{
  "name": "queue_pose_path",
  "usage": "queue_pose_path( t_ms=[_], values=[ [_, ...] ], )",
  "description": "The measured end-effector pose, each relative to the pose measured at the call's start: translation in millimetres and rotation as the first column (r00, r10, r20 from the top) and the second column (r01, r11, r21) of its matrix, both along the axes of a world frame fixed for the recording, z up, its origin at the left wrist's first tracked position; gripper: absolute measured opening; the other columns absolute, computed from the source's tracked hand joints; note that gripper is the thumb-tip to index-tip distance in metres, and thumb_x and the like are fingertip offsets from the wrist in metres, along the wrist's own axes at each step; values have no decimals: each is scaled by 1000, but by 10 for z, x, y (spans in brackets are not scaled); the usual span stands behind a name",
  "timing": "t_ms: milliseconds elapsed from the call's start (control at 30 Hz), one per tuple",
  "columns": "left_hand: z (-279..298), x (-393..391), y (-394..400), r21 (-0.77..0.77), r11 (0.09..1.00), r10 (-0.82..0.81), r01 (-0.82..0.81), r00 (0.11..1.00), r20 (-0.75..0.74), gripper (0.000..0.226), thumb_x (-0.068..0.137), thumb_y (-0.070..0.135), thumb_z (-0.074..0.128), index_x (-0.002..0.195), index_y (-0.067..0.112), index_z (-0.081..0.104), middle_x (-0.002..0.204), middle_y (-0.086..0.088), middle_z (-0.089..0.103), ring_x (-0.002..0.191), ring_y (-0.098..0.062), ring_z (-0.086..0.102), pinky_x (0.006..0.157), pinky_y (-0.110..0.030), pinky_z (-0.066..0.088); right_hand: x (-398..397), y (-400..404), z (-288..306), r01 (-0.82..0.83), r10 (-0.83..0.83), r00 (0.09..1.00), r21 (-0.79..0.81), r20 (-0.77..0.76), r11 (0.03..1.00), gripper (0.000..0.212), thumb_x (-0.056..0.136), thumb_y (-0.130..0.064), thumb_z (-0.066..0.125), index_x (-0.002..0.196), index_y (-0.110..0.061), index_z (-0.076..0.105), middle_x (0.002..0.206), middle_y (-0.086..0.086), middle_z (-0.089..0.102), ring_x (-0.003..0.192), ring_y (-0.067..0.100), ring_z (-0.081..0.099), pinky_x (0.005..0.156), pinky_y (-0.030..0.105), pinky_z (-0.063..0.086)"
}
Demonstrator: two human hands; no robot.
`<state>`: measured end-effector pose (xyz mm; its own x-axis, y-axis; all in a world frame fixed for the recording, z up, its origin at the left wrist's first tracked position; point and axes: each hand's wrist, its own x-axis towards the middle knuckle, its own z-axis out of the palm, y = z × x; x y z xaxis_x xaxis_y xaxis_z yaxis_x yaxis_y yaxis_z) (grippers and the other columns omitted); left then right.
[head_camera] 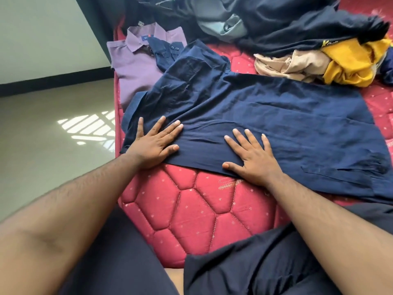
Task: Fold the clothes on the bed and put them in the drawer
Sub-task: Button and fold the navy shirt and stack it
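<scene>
Head view shows us the grey floor (42, 128) at far left, then the red quilted bed (191, 209). A folded purple shirt (136, 69) lies by the bed's left edge. Our left hand (153, 145) rests flat, fingers spread, on the navy shirt (255, 116) spread across the mattress, gripping nothing. Our right hand (253, 158) presses flat on the same shirt's near hem, fingers straight. Farther right sits a crumpled pile: beige garment (285, 64), yellow garment (353, 62), dark clothes (287, 24).
</scene>
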<state>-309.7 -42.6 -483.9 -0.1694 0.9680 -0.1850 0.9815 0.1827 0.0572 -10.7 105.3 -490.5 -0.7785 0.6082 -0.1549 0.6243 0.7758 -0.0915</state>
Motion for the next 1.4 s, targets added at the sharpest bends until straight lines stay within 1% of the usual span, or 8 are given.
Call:
queue_pose_path(
  t_ms=[233,367,433,567,833,1167,1300,1400],
  values=[
    [23,-48,-86,114,989,84,-94,992,91,73,90,67,13,156,39,3,164,14,-7,152,-15,-6,121,-52,-1,10,-13,8,4,-3,999,-23,38,1000,96,64,-92,-11,150,-49,-9,162,-16,-12,150,14,-14,118,54,-10],
    [29,71,-526,539,668,440,-514,856,272,55,93,48,56,138,16,51,143,-12,45,126,-33,44,104,-47,35,-29,2,56,-3,4,998,-27,61,1000,97,63,-92,-14,150,-49,-12,162,-15,-15,149,14,-16,117,56,-12],
    [71,72,-654,478,534,493,-697,716,494,40,93,38,65,123,13,59,122,-14,49,109,-32,52,100,-44,42,-28,-49,92,-4,3,997,11,73,1000,92,70,-89,-7,151,-47,-9,162,-13,-15,149,18,-17,115,58,-13],
    [39,-53,-820,257,604,464,-755,595,656,33,84,36,77,110,18,68,113,-7,50,98,-18,54,99,-28,43,55,-275,74,-8,7,1000,62,18,998,91,78,-84,-8,154,-38,11,164,-6,0,151,25,-4,116,57,-8],
    [139,-198,-871,-1,379,427,-925,174,887,18,88,2,70,75,13,64,70,-4,60,52,-6,51,48,-17,43,109,-296,82,-73,71,996,29,52,997,95,69,-85,-21,152,-42,-4,160,-15,-12,151,17,-5,119,51,-4],
    [68,-233,-857,105,359,508,-927,289,811,6,83,8,73,83,11,68,80,-3,65,78,-21,59,72,-28,46,143,-203,87,-84,87,992,-44,91,996,88,66,-89,-18,145,-50,-18,156,-20,-23,149,13,-15,119,47,-11],
    [212,-130,-851,411,477,571,-777,630,526,32,77,-1,63,106,13,66,114,-12,58,107,-31,54,89,-36,42,-9,-343,145,-56,57,994,-13,96,998,84,71,-86,-8,144,-47,-21,154,-17,-28,146,13,-21,112,56,-18],
    [409,267,-638,676,611,396,-412,899,189,34,72,1,45,91,12,71,123,-15,61,108,-40,55,86,-45,47,-348,-581,145,-179,179,983,0,35,984,70,84,-68,0,149,-43,-10,162,-11,-11,150,21,-9,115,61,-9]
  ],
)
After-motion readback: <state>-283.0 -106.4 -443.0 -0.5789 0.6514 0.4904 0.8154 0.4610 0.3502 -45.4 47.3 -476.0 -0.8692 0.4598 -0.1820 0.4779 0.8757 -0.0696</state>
